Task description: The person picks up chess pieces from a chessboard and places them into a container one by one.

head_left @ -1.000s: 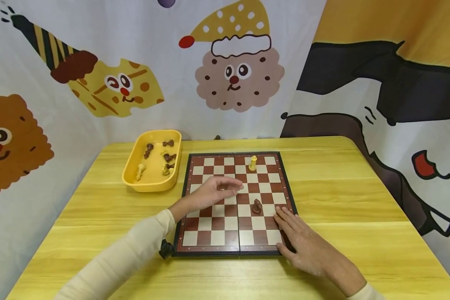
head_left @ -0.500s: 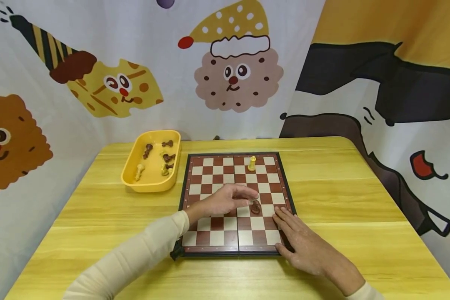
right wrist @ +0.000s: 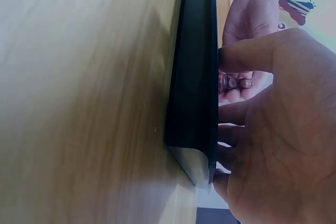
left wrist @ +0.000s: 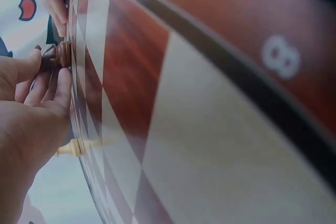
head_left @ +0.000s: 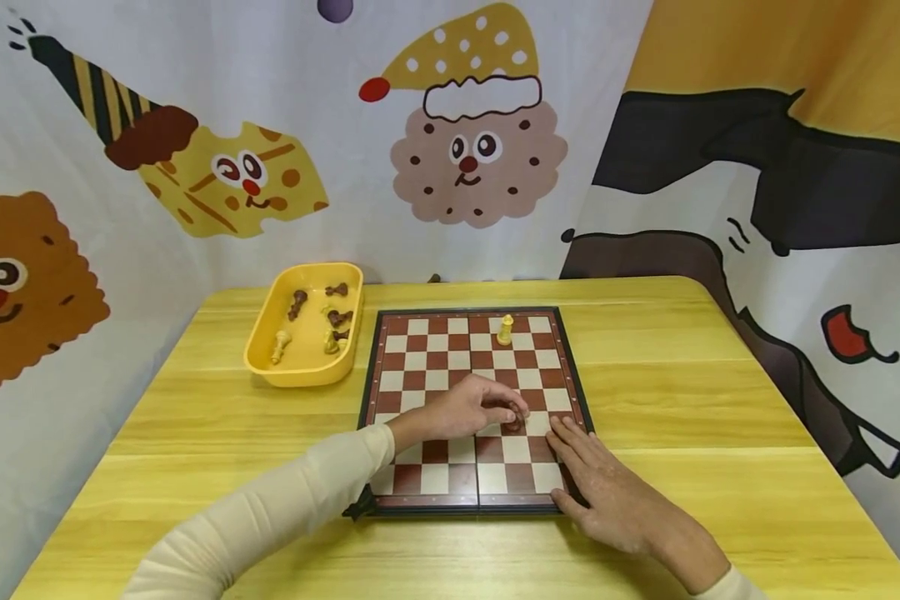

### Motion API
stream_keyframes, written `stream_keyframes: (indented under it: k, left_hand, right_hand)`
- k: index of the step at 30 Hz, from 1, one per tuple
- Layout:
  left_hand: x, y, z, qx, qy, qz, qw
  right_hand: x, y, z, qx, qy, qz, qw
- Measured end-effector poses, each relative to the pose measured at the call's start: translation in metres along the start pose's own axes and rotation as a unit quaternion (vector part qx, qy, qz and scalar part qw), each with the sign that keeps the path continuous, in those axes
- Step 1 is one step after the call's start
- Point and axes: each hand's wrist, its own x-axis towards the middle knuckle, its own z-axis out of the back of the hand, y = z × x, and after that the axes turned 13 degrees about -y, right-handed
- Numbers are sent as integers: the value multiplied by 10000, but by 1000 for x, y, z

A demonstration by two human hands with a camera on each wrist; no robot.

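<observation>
My left hand [head_left: 471,408] reaches over the chessboard [head_left: 427,360] and pinches a brown chess piece [left wrist: 62,54] between thumb and fingers. In the left wrist view, the piece's ringed base sits at the board surface, while the fingers partly cover its upper part. Flat along the board's near right edge rests my right hand [head_left: 609,493], fingers extended on the squares and border and holding no piece. A pale yellow chess piece [head_left: 505,330] stands upright near the board's far side.
Left of the board, a yellow tray [head_left: 300,377] contains several brown and yellow chess pieces lying on their sides. Wood-grain tabletop [head_left: 682,375] surrounds the board. A printed cartoon curtain [head_left: 360,167] hangs behind the table.
My left hand has moved right and nearer across the board to the brown chess piece, and its fingers have closed around it. The right hand has stayed on the board's edge.
</observation>
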Motion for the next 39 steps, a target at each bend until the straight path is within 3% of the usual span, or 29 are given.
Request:
stream_keyframes:
  k: [11, 14, 18, 23, 32, 39]
  left_hand:
    - [-1, 1, 0, -44, -35, -109, 9999]
    - [-2, -1, 2, -266, -65, -19, 9996]
    - [-1, -9, 11, -593, -228, 107, 9979]
    - [-2, -13, 20, -407, -545, 212, 9975]
    - [-12, -6, 42, -92, -985, 366, 9944]
    - [-26, 3, 69, -256, -1469, 297, 9884]
  right_hand:
    - [-2, 1, -1, 70, 23, -47, 10000]
    - [-2, 1, -2, 115, 60, -89, 9999]
    - [-3, 1, -2, 140, 64, -136, 9998]
    - [-3, 1, -2, 112, -9, -91, 9999]
    - [-5, -1, -2, 151, -78, -45, 9998]
    - [-4, -2, -3, 141, -182, 31, 9997]
